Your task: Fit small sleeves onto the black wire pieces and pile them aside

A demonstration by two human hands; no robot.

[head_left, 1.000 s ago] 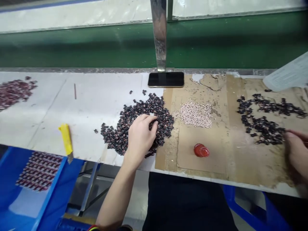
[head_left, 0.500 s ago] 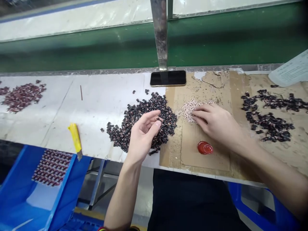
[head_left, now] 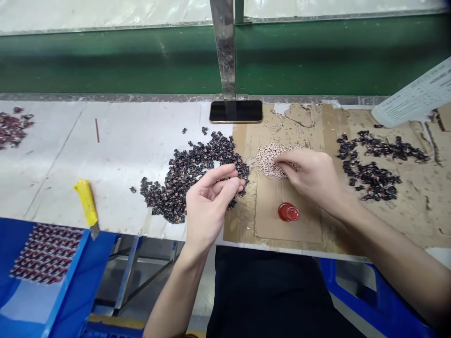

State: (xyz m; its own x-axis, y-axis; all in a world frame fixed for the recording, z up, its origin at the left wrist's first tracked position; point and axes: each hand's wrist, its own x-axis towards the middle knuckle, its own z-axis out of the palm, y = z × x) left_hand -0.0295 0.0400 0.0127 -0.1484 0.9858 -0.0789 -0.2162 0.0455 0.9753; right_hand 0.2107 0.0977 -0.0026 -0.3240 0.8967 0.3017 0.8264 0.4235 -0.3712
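My left hand (head_left: pixel 209 202) is above the right part of a heap of small black pieces (head_left: pixel 169 183), thumb and fingers drawn together in a pinch. Whatever its fingertips hold is too small to make out. My right hand (head_left: pixel 313 176) reaches into a pile of tiny pale pink pieces (head_left: pixel 269 157), its thumb and fingertips pressed together. Any piece between them is hidden. Just below that pile, a small red cap-like dish (head_left: pixel 288 211) with a glossy surface lies on the cardboard (head_left: pixel 268 225).
A phone (head_left: pixel 236 111) lies at the metal post's foot (head_left: pixel 227 70). More black pieces (head_left: pixel 377 180) and a translucent bottle-like container (head_left: pixel 408 98) are at right. Leftward are a yellow utility knife (head_left: pixel 85 202), a thin brown stick (head_left: pixel 97 130), reddish pieces (head_left: pixel 14 129) and a blue bin (head_left: pixel 84 277).
The whole view has shifted, so the table things appear further left. My left thumb and fingers have come closer together. My right fingertips stay at the pink pile, now pinched tighter.
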